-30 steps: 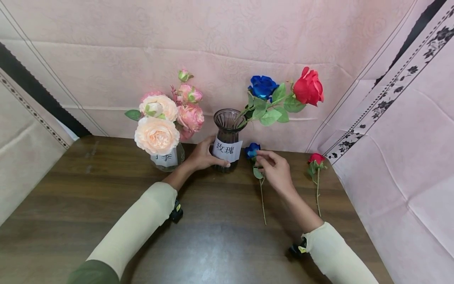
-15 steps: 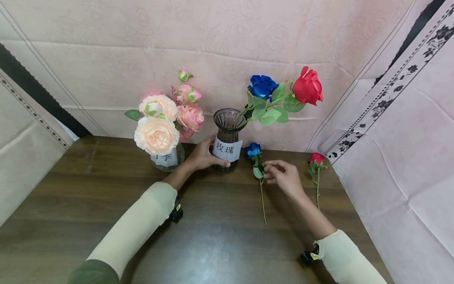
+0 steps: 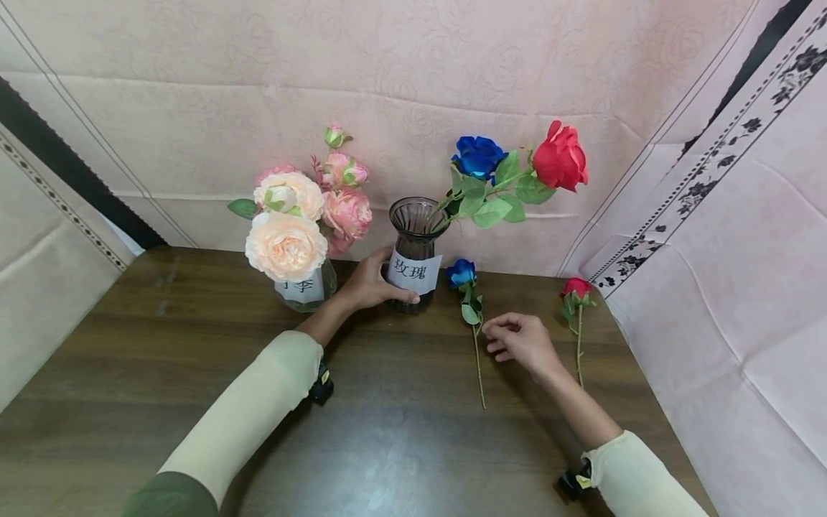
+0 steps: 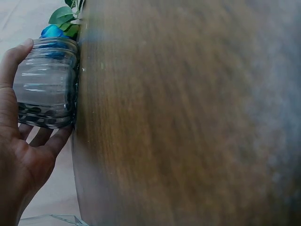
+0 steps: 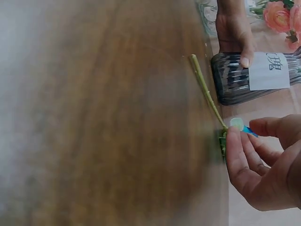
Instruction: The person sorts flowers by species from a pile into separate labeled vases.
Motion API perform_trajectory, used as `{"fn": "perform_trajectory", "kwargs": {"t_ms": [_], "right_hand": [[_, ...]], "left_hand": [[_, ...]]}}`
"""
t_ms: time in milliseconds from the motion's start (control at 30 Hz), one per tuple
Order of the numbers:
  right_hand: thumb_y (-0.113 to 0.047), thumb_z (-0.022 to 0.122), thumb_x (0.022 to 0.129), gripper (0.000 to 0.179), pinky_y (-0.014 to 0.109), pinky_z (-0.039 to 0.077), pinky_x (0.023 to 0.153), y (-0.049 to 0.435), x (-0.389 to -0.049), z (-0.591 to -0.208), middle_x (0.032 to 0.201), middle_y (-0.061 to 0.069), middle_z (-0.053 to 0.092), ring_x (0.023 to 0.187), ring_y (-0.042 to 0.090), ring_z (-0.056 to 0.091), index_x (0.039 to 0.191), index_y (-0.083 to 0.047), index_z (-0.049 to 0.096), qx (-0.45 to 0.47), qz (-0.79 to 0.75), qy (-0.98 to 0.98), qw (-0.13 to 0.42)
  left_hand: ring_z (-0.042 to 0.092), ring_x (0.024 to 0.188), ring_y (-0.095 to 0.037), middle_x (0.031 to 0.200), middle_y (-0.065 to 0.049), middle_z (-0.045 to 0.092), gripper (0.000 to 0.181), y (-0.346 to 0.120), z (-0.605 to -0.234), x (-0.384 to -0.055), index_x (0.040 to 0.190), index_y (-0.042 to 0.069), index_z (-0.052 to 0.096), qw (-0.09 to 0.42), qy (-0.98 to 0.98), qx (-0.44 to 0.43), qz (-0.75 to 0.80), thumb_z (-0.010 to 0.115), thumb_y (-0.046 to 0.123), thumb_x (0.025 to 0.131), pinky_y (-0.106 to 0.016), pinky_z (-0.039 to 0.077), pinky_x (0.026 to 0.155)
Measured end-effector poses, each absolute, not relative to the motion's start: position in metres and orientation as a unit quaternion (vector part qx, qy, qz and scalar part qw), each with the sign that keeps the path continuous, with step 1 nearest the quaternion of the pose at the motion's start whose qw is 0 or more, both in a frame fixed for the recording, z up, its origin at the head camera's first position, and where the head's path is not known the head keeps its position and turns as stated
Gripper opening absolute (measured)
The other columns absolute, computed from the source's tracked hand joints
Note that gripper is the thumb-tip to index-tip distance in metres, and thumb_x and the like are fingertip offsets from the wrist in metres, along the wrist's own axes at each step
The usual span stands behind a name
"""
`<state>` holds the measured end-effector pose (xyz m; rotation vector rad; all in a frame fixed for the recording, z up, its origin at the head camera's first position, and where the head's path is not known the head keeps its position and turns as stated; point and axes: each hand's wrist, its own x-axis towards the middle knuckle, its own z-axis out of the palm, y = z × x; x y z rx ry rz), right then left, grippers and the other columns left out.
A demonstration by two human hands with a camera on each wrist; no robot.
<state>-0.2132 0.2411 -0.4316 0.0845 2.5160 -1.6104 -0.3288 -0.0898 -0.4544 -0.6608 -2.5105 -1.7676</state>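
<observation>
A dark ribbed glass vase [image 3: 416, 245] with a white paper label stands near the back of the table. My left hand [image 3: 371, 283] grips its lower part from the left, thumb in front. Out of the vase lean a blue rose [image 3: 479, 158] and a red rose [image 3: 561, 158], toward the right. Another blue rose [image 3: 461, 273] lies on the table beside the vase, its stem pointing at me. My right hand [image 3: 522, 341] hovers just right of that stem, fingers loosely bent and nothing held; in the right wrist view its fingertips [image 5: 233, 134] overlap the blue rose.
Left of the labelled vase, a clear glass vase [image 3: 328, 283] holds peach and pink flowers [image 3: 286, 246]. A short red rose [image 3: 576, 289] lies near the table's right edge. Pink patterned cloth [image 3: 413, 100] rises behind the wooden table [image 3: 388, 431].
My right hand has left the lying blue rose's head and moved down and right, alongside the stem. That rose's head shows fully now. My left hand stays on the vase.
</observation>
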Motion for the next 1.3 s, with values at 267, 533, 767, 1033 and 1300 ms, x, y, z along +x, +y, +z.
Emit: {"fn": "perform_trajectory", "kwargs": {"t_ms": [267,533,767,1033,1300], "right_hand": [[-0.020,0.085,0.101,0.025,0.030,0.066,0.061,0.2422,-0.2104,-0.4413,0.097,0.011,0.085,0.071,0.014,0.075,0.113,0.002,0.082,0.028,-0.526,0.839,0.136],[-0.021,0.093,0.095,0.024,0.025,0.060,0.055,0.2393,-0.2152,-0.4431,0.081,0.004,0.080,0.061,0.011,0.070,0.103,-0.001,0.083,0.043,-0.498,0.851,0.164],[-0.018,0.082,0.102,0.018,0.027,0.061,0.062,0.2390,-0.2170,-0.4407,0.095,0.006,0.086,0.070,0.012,0.072,0.107,0.000,0.082,0.040,-0.500,0.849,0.163],[-0.019,0.072,0.110,0.027,0.029,0.067,0.068,0.2410,-0.2148,-0.4396,0.098,0.008,0.081,0.080,0.015,0.080,0.122,0.005,0.076,0.018,-0.545,0.814,0.200],[-0.016,0.066,0.115,0.043,0.034,0.071,0.079,0.2436,-0.2185,-0.4425,0.105,0.006,0.077,0.086,0.018,0.082,0.151,0.006,0.063,0.020,-0.611,0.747,0.261]], "left_hand": [[0.063,0.147,-0.035,0.156,-0.013,0.067,0.098,-0.0892,-0.4529,-0.3281,0.162,0.013,0.055,0.003,-0.797,-0.216,-0.565,0.106,0.012,0.077,-0.057,0.047,0.129],[0.064,0.146,-0.035,0.154,-0.012,0.069,0.095,-0.0898,-0.4542,-0.3283,0.159,0.013,0.057,0.007,-0.798,-0.214,-0.563,0.106,0.014,0.077,-0.058,0.047,0.129],[0.063,0.146,-0.035,0.153,-0.012,0.069,0.096,-0.0899,-0.4550,-0.3284,0.158,0.013,0.058,0.006,-0.803,-0.204,-0.560,0.107,0.017,0.076,-0.059,0.047,0.128],[0.065,0.143,-0.034,0.151,-0.012,0.071,0.094,-0.0896,-0.4557,-0.3299,0.157,0.014,0.059,0.009,-0.799,-0.213,-0.562,0.107,0.015,0.076,-0.058,0.049,0.126],[0.065,0.144,-0.035,0.154,-0.012,0.069,0.096,-0.0897,-0.4557,-0.3299,0.159,0.013,0.058,0.011,-0.797,-0.221,-0.562,0.106,0.013,0.077,-0.058,0.048,0.128]]}}
